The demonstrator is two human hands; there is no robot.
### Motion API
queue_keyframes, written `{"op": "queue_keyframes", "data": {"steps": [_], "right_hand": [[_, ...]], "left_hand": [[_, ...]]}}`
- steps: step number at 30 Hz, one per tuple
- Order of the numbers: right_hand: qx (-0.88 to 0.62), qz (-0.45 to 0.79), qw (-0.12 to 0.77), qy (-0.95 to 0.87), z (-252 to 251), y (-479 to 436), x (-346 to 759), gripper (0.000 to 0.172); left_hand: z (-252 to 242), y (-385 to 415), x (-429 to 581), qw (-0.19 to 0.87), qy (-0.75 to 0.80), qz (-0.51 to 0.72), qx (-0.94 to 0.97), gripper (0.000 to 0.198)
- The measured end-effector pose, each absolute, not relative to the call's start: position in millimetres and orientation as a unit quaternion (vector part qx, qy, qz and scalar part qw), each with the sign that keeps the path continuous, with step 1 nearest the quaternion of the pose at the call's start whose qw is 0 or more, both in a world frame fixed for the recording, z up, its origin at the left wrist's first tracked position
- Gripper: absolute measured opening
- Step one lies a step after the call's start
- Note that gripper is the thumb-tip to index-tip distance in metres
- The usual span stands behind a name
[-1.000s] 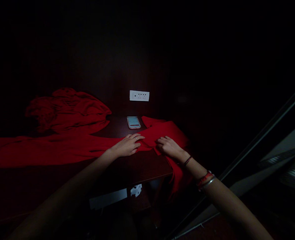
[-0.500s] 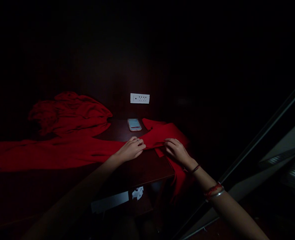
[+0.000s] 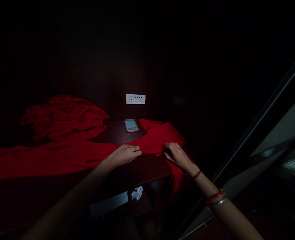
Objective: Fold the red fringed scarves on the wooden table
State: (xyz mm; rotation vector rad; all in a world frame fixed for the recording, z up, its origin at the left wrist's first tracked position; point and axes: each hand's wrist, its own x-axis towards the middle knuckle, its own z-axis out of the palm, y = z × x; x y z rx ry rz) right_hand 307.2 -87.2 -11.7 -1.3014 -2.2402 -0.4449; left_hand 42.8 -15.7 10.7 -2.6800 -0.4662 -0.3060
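Note:
A long red cloth (image 3: 69, 156), perhaps a garment, stretches across the dark desk (image 3: 147, 168). It runs on from a crumpled red heap (image 3: 72, 116) at the left. My left hand (image 3: 126, 154) lies at the cloth's near edge, fingers bent and closed on it, a ring on one finger. A short way to the right, my right hand (image 3: 176, 154) has its fingertips curled on the same edge. Between and beyond my hands the fabric lies flat, and its right end hangs over the desk's side. Both sets of fingertips are partly hidden.
A phone (image 3: 131, 125) with a blurred screen rests on the desk behind the cloth. On the wall above is a white socket panel (image 3: 135, 99). Crumpled white paper (image 3: 137, 193) sits under the desk. A pale-edged frame (image 3: 259, 110) slants along the right.
The view has shifted slightly, so most things appear a little further left. My right hand has come down a little on the cloth's edge, its fingers closer in. The left hand stays on the cloth.

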Motion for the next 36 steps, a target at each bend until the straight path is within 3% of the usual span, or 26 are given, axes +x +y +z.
{"op": "queue_keyframes", "data": {"steps": [3, 13, 19, 24, 28, 36], "right_hand": [[-0.495, -0.166, 0.255, -0.814, -14, -86, 316, 0.027], [-0.528, -0.206, 0.228, -0.792, -8, -81, 325, 0.021], [-0.541, -0.122, 0.341, -0.759, -8, -67, 330, 0.016], [-0.523, -0.111, 0.376, -0.757, -17, -68, 333, 0.016], [-0.505, -0.138, 0.359, -0.773, -22, -72, 334, 0.021], [-0.523, -0.208, 0.269, -0.782, -17, -71, 330, 0.024]], "left_hand": [[8, -9, 40, 0.186, -0.197, -0.139, -0.953, 0.021], [0, -2, 41, 0.105, -0.188, -0.182, -0.96, 0.025], [-4, 4, 41, 0.085, -0.208, -0.182, -0.957, 0.025], [-8, 5, 45, -0.02, -0.199, -0.273, -0.941, 0.023], [-11, 7, 46, -0.056, -0.229, -0.27, -0.933, 0.023], [-11, 6, 42, -0.022, -0.206, -0.249, -0.946, 0.024]]}}
